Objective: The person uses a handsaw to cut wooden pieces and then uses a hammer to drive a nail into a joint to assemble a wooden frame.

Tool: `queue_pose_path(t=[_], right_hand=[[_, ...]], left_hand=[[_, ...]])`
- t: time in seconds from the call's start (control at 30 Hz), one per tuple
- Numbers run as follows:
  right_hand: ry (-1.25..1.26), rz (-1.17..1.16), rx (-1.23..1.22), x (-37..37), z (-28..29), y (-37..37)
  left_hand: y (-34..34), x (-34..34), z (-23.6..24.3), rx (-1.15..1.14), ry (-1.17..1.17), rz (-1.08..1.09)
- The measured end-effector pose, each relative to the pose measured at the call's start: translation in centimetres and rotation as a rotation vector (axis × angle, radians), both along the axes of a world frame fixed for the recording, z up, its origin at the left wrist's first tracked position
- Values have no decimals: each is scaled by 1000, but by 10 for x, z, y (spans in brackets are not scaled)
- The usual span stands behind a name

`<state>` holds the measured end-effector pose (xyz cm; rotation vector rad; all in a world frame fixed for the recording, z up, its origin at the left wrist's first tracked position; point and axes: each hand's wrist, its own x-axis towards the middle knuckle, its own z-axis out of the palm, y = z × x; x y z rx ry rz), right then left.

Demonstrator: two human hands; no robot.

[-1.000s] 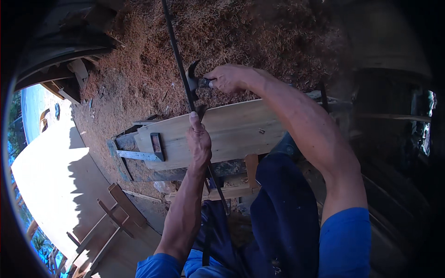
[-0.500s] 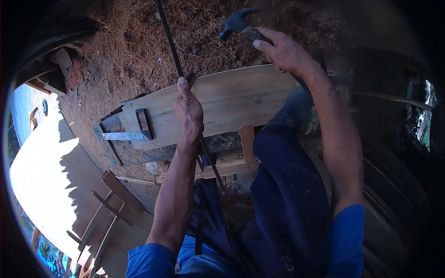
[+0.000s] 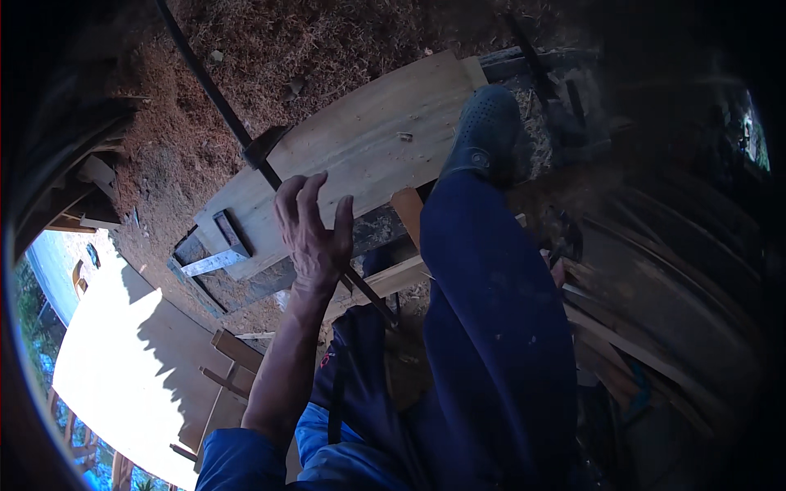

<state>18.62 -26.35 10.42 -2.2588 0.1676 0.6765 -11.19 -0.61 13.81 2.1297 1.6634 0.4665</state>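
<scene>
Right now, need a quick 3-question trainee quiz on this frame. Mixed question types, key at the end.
1. True or false: the left hand is closed tight round the long dark bar.
2. What sits at the right end of the wooden plank? A) a dark shoe B) a bucket C) a coiled rope
3. Fill in: the trouser leg that runs down from the shoe is ___ in colour.

Key
1. False: the fingers are spread open, with the bar passing beneath the hand.
2. A
3. Blue
</scene>
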Motion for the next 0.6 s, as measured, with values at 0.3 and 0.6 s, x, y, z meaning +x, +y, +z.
queue_pose_path(t=[0.3,0.6], right_hand=[[-505,348,-66,95,-76,46],[-648,687,-296,170,-91,135]], left_hand=[[20,56,-85,-267,514,-502],[29,62,-93,-336,663,-608]])
